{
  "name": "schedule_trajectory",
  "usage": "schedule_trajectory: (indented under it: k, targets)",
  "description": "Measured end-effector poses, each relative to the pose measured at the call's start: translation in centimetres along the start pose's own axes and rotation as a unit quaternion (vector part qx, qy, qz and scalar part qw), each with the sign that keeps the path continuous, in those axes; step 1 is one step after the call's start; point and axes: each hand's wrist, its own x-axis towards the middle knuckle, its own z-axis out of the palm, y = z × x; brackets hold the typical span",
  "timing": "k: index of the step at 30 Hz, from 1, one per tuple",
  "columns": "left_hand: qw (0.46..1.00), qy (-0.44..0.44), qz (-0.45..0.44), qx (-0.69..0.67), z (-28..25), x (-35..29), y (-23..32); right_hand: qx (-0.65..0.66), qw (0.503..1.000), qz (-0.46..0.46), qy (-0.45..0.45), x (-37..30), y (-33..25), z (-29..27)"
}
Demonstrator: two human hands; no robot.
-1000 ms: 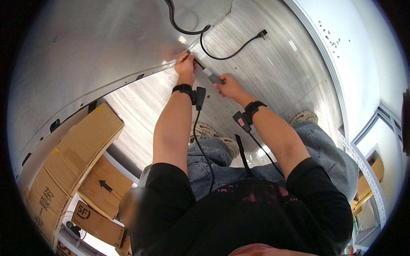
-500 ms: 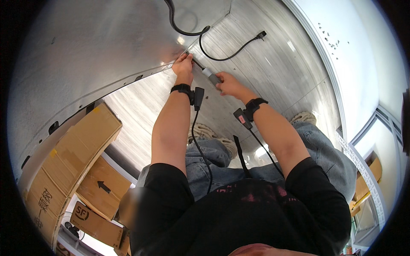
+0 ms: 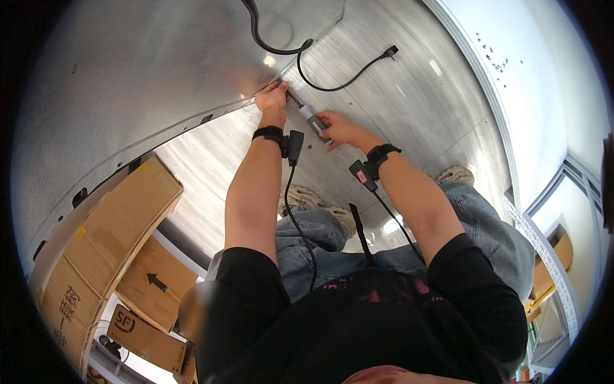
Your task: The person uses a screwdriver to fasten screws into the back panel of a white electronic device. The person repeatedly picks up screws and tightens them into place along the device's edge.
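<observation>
A grey-handled screwdriver (image 3: 313, 121) slants across the upper middle, its thin shaft pointing up-left at the lower edge of a large metal panel (image 3: 166, 70). My right hand (image 3: 339, 130) is closed round the screwdriver's handle from the right side. By the panel's edge, my left hand (image 3: 274, 96) is closed with its fingers pinched together close to the shaft's tip. The fingers hide the tip and whatever they hold there.
A black power cable (image 3: 332, 88) hangs over the panel, its plug lying on the grey wood-look floor (image 3: 441, 121). Cardboard boxes (image 3: 121, 211) stand at the left. A white wall (image 3: 511, 57) curves along the right. Thin black cords (image 3: 300, 227) run from my wrist straps.
The screwdriver's handle has shifted slightly left and turned a little steeper. My right hand's fingers have moved on the handle. My left hand has edged slightly left.
</observation>
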Motion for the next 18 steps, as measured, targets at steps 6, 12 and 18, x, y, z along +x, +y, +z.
schedule_trajectory:
  k: [6,12,18]
  targets:
    - [1.0,0.011,-0.004,0.021,0.0,-1.3,0.6,-0.337,0.938,-0.045,0.063,-0.1,-0.9,0.8]
    - [0.999,0.0,-0.008,0.031,-0.3,-0.1,0.5,-0.148,0.988,0.005,0.032,-0.9,-1.4,0.9]
    - [1.0,-0.008,-0.005,0.021,-0.1,-0.3,0.8,-0.139,0.99,0.001,-0.007,0.0,0.0,-0.1]
